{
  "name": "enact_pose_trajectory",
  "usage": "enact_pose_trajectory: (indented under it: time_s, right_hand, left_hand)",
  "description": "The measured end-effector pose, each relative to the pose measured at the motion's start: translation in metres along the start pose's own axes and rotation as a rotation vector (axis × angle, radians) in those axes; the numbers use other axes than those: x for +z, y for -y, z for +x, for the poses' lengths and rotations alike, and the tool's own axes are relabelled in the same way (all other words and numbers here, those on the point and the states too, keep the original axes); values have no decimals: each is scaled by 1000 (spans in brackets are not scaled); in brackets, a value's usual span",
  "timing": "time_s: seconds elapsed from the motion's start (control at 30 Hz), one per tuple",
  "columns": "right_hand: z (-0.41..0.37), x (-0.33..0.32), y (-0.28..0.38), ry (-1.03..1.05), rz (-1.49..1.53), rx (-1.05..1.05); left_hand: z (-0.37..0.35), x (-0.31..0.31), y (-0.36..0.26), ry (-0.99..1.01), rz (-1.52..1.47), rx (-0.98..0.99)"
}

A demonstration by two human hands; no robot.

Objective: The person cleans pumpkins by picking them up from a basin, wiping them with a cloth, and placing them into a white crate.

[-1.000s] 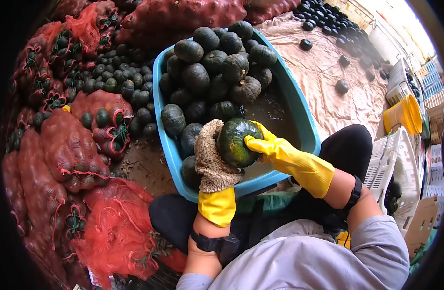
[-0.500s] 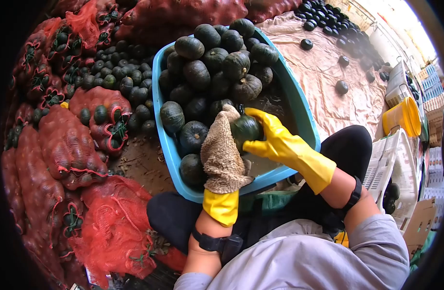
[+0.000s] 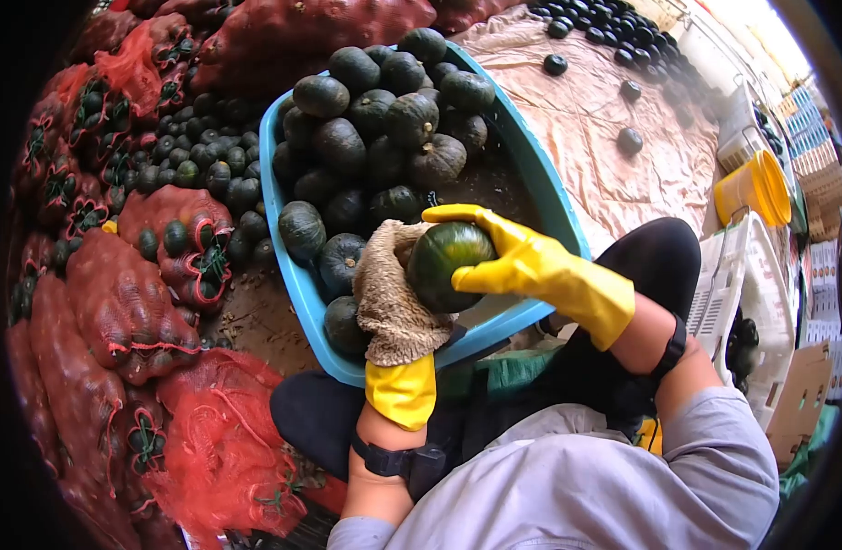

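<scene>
Centrally, held squash [image 3: 439,266]: dark green, round, glossy as if wet; raised over the near end of the tub [image 3: 271,192], between both hands.
Right hand [image 3: 540,266]: yellow-gloved, fingers part-open in a wide curve over the top and far side, thumb [image 3: 479,278] on the near face, holding the squash.
Left hand [image 3: 400,385]: gloved, mostly inside a brown, nubby cloth [image 3: 389,289] that bears on the squash's left side; how far its fingers close cannot be told.
Handling: probably solid and fairly heavy for its size, hard-skinned, not readily crushed but liable to bruise if dropped; a wet rind against rubber would be slippery.
Where to hold: broadly round the widest part, thumb opposite fingers, the cloth giving grip beneath or beside.
Cloth: soft and limp, bunched round the hand; a loose fold could slip between palm and rind.
In the tub: a heap of squashes [image 3: 371,112] rising beyond the hands, with what seems to be murky water [image 3: 494,188] beside it.
In the way: the heap beyond, the tub's rim close under the wrists, and a bent knee [image 3: 657,252] near the right forearm.
Farther left: red mesh sacks [image 3: 132,298] and loose squashes [image 3: 187,174].
Farther right: a pale ground sheet [image 3: 595,188], a yellow bucket [image 3: 754,190] and a white crate [image 3: 767,293].
</scene>
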State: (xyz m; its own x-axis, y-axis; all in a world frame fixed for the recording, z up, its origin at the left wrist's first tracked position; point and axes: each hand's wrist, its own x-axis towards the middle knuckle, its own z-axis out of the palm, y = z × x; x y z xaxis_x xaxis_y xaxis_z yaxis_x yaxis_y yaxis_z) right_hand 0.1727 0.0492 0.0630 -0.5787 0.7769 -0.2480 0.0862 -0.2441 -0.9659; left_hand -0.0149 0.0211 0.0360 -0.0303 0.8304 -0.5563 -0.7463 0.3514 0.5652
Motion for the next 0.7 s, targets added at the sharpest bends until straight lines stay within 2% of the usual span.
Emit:
enact_pose_trajectory:
  time_s: [0.03,0.07,0.1,0.17,0.23,0.27,0.33,0.37,0.4,0.43,0.47,0.5,0.53,0.57,0.6,0.67,0.7]
  right_hand:
    - [-2,-12,5,-36,67,-82]
    - [-2,-26,8,-71,132,-165]
    - [2,-54,10,-230,271,-207]
    - [15,-96,14,-457,573,-358]
    - [29,-117,16,-582,902,-598]
    - [33,-119,14,-579,503,-419]
    - [27,-87,-10,-284,-683,140]
    - [24,-56,-30,-55,-1014,323]
    - [39,-57,-84,207,-1046,404]
    - [33,-33,-105,157,-1276,427]
    - [43,-25,-117,111,-1225,502]
    - [66,-38,-141,270,-1156,562]
    - [73,-50,-172,224,-1049,601]
    - [68,-55,-164,244,-938,534]
    - [66,-63,-153,264,-836,461]
    - [56,-68,-119,64,-386,486]
    - [50,-63,-103,14,-221,433]
  left_hand:
    - [-16,14,-9,4,365,87]
    - [-3,-2,-1,41,253,90]
    - [9,-19,6,78,141,88]
    - [-10,-10,9,100,630,531]
    - [-5,-10,10,78,688,633]
    - [10,-18,17,54,512,498]
    - [29,-34,28,95,514,480]
    - [32,-40,30,157,689,606]
    - [29,-35,26,159,835,598]
    - [25,-30,21,164,984,595]
    - [21,-26,17,172,1129,595]
    - [27,-33,20,195,1028,555]
    - [27,-36,18,217,1166,616]
    - [24,-34,14,234,1300,686]
    - [20,-31,6,231,1672,867]
    - [39,-45,16,134,1803,969]
    - [48,-52,21,79,1866,1018]
